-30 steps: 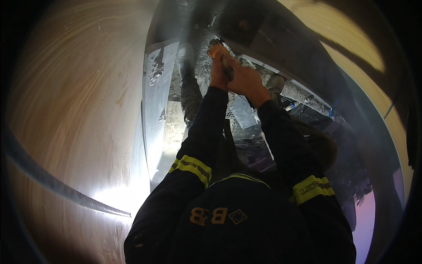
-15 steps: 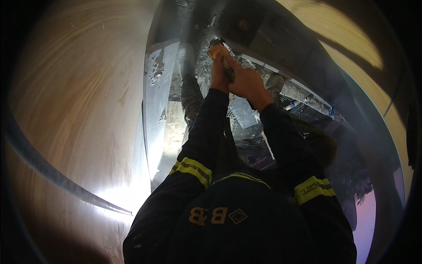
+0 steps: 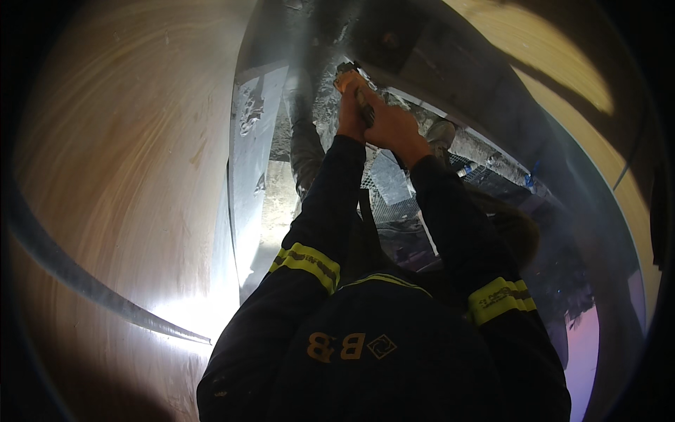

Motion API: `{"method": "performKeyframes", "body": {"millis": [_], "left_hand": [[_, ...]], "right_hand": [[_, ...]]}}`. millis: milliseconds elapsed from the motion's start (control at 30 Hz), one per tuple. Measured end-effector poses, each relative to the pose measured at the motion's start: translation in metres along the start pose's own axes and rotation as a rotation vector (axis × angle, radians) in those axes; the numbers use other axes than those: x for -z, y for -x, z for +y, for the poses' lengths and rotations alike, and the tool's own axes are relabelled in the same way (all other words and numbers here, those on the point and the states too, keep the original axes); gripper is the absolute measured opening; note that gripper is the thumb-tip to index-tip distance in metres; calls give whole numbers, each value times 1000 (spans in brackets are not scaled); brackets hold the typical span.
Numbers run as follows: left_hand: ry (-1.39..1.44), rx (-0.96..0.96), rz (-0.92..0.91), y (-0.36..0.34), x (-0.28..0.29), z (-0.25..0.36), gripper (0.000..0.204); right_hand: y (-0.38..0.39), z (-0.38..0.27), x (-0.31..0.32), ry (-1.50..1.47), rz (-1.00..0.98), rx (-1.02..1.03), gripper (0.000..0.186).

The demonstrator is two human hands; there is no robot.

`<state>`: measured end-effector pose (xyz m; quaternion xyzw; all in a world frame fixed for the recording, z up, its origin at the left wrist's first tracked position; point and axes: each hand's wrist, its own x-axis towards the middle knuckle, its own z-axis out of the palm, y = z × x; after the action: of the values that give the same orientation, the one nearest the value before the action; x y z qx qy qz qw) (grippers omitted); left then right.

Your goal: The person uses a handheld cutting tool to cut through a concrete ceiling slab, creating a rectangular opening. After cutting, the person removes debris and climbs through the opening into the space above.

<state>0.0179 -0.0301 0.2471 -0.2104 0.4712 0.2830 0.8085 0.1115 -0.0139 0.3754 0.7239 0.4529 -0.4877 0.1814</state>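
Note:
Both my arms reach ahead, and my hands meet around an orange and black angle grinder. My left hand is wrapped round its body on the left side. Closed on the grip from the right is my right hand. The tool's dark head points away from me, at a rough, dusty grey surface in the narrow gap; its exact contact there is hidden. Haze hangs in the air around it.
A tall wood-grained panel rises on the left, with a grey strip curving across it. A pale board stands beside the gap. Dark mesh and a blue-ended fitting lie below my right arm. Bright light glares low left.
My right wrist and forearm have shifted slightly left and downward in the view. The grinder and my left hand stay nearly in place.

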Motion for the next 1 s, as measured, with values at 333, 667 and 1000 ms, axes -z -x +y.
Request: {"method": "performKeyframes", "body": {"millis": [333, 667, 1000], "left_hand": [[-12, 27, 41, -24, 14, -2, 32], [-16, 58, 15, -46, 33, -2, 29], [-18, 72, 13, -39, 29, -3, 30]], "right_hand": [[-20, 10, -13, -6, -10, 18, 104], [-34, 12, -19, -41, -5, 46, 94], [-28, 11, -18, 10, -69, -44, 105]]}}
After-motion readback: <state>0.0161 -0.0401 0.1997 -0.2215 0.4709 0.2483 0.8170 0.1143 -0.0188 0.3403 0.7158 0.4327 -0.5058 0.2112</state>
